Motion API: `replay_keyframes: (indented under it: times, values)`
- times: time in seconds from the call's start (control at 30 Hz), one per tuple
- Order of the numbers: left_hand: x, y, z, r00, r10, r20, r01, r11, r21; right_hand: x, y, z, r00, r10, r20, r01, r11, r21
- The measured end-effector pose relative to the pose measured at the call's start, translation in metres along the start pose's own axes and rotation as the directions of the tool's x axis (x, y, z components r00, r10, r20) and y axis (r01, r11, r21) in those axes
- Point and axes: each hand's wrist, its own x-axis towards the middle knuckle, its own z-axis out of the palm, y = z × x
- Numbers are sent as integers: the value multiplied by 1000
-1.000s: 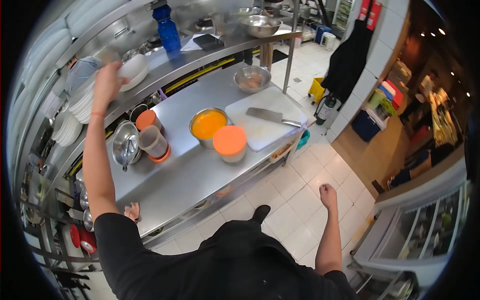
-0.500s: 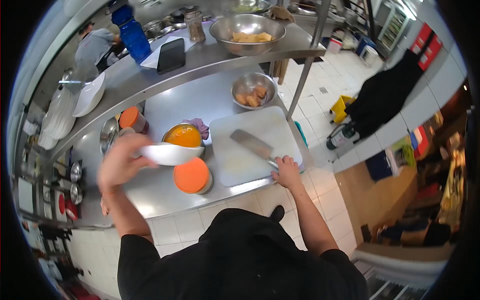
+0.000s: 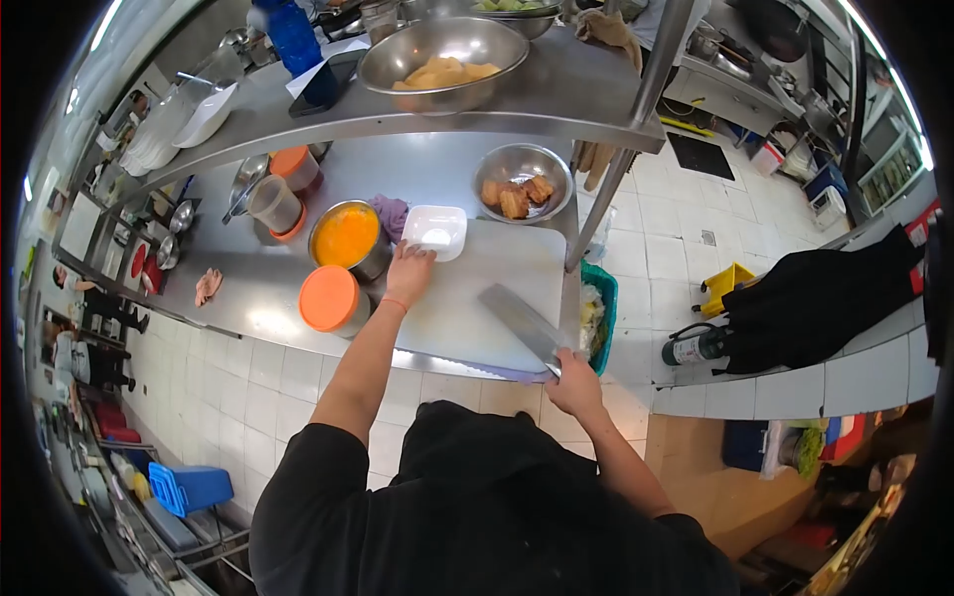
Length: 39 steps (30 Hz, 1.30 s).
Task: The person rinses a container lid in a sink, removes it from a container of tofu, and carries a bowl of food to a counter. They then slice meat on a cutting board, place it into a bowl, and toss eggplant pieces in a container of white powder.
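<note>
A small white square dish (image 3: 435, 229) rests at the upper left corner of the white cutting board (image 3: 497, 258). My left hand (image 3: 410, 273) has its fingers on the dish's near edge. At the board's lower right, my right hand (image 3: 574, 385) is closed round the handle of a cleaver (image 3: 522, 320), whose blade lies over the board. Left of the dish stands a metal pot of orange liquid (image 3: 344, 236), with a purple cloth (image 3: 389, 216) between them. Behind the board, a metal bowl (image 3: 524, 161) holds browned pieces of food.
An orange-lidded tub (image 3: 331, 299) stands near the counter's front edge. The raised shelf (image 3: 417, 124) bears a large metal bowl (image 3: 447, 48) of yellow pieces. A post (image 3: 616, 189) rises at the right, beside a green bin (image 3: 600, 318). Other people are in the background.
My left hand has carried the white dish right, from above the orange-lidded tub onto the board. My right hand still holds the cleaver. The view has turned and shifted.
</note>
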Motion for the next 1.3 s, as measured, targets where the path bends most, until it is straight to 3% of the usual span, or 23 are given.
replay_keyframes:
  times: [0.03, 0.07, 0.1, 0.13, 0.27, 0.33, 0.4, 0.47, 0.6, 0.7, 0.73, 0.8, 0.83, 0.87, 0.9, 0.93, 1.0, 1.07, 1.17, 1.2, 1.23, 1.27, 1.3]
  values:
    - [0, 4, -1, 997, -42, 68, 39, 999, 35, -3, 4, -10, 1000, -5, 7, 5, 1000, -2]
    - [0, 8, -2, 996, -47, 74, 44, 998, 36, -6, 6, -19, 998, 43, 37, -48, 990, 133]
    - [7, 18, -28, 989, -126, 83, 134, 985, -104, -8, 9, -24, 993, 91, 72, -107, 958, 266]
    - [16, 25, -44, 974, -201, 102, 221, 945, -240, -9, 15, -24, 993, 94, 77, -112, 957, 268]
    - [91, 24, -29, 941, -324, 99, 335, 842, -423, -11, 21, -22, 997, 72, 23, -76, 910, 407]
    - [138, 17, 12, 878, -475, 61, 351, 552, -757, -7, 19, -21, 995, 98, 27, -100, 892, 440]
    - [180, 2, 72, 859, -499, 113, 414, 547, -728, -1, 15, -16, 986, 127, 104, -157, 916, 368]
    - [208, -3, 85, 839, -518, 165, 470, 539, -699, -1, 3, -16, 983, 156, 99, -180, 927, 330]
    - [233, -4, 60, 833, -437, 340, 549, 576, -606, 1, -18, -15, 970, 172, 173, -211, 947, 244]
    - [241, -4, 61, 787, -342, 514, 606, 266, -750, 0, -21, 7, 972, 176, 156, -215, 934, 284]
    - [245, -5, 61, 799, -322, 507, 591, 269, -761, 0, -23, 10, 971, 181, 156, -222, 924, 310]
    - [250, -4, 61, 737, -318, 596, 661, 159, -733, 1, -24, 13, 975, 188, 118, -215, 929, 300]
    - [254, -2, 60, 742, -305, 597, 658, 162, -735, 1, -28, 14, 979, 177, 102, -199, 935, 293]
    - [255, 2, 62, 822, -345, 452, 562, 365, -742, 1, -29, 13, 977, 187, 103, -209, 932, 294]
    - [253, 6, 61, 888, -350, 298, 453, 555, -698, 6, -45, -6, 930, 306, 205, -359, 875, 324]
    - [253, 6, 63, 915, -321, 245, 402, 663, -632, 11, -56, -19, 859, 407, 311, -500, 798, 335]
    - [252, 4, 70, 947, -225, 231, 313, 813, -490, 11, -62, -18, 862, 395, 317, -498, 776, 387]
    - [252, 4, 84, 976, -179, 125, 215, 880, -422, 22, -58, -15, 839, 410, 357, -537, 729, 425]
    - [254, 3, 119, 953, -181, -242, 46, 879, -475, 26, -41, -6, 895, 326, 303, -438, 767, 470]
    - [248, 5, 75, 977, -195, 85, 194, 657, -728, 27, -38, -8, 893, 319, 318, -443, 750, 491]
    - [241, 8, 28, 896, -188, 403, 444, 398, -802, 28, -32, -12, 889, 297, 348, -446, 732, 515]
    - [230, 13, 24, 928, -244, 283, 331, 191, -924, 28, -26, -15, 883, 272, 382, -452, 713, 537]
    - [234, 7, 41, 901, -212, 378, 410, 135, -902, 28, -19, -14, 888, 275, 369, -448, 703, 553]
